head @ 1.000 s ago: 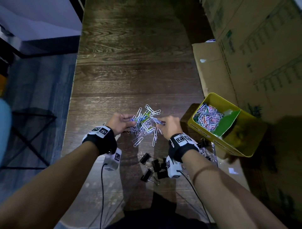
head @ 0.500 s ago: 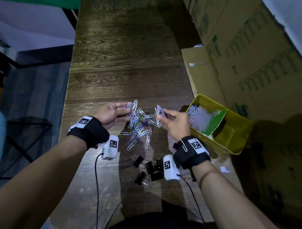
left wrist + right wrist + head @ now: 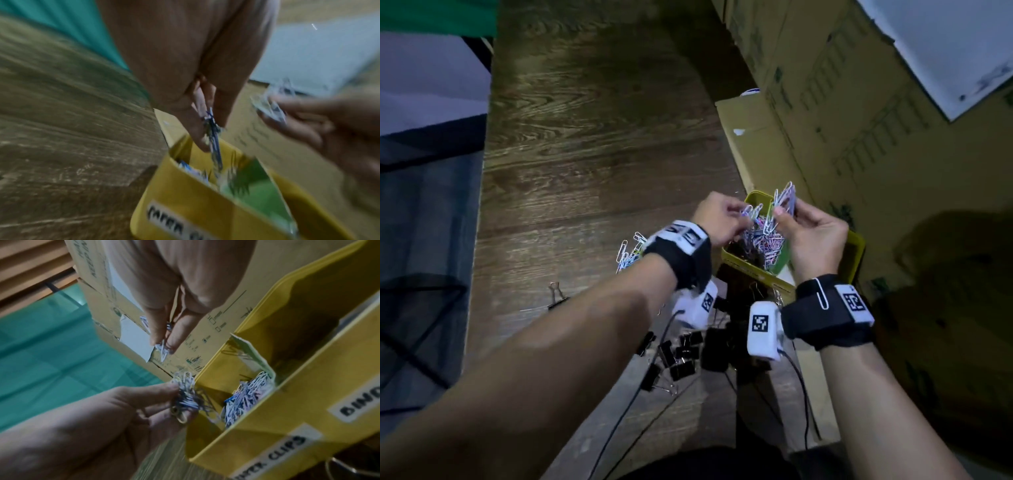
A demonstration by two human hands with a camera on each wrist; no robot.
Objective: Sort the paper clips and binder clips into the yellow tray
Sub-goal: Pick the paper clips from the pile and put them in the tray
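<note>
Head view: my left hand and right hand each pinch paper clips over the yellow tray. Its paper-clip compartment is part filled; binder clips wait on the near worktop.

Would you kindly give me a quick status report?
Left hand and right hand each pinch paper clips over the yellow tray. Binder clips wait on table. Nothing blocking.

Yellow tray partly behind hands.
</note>
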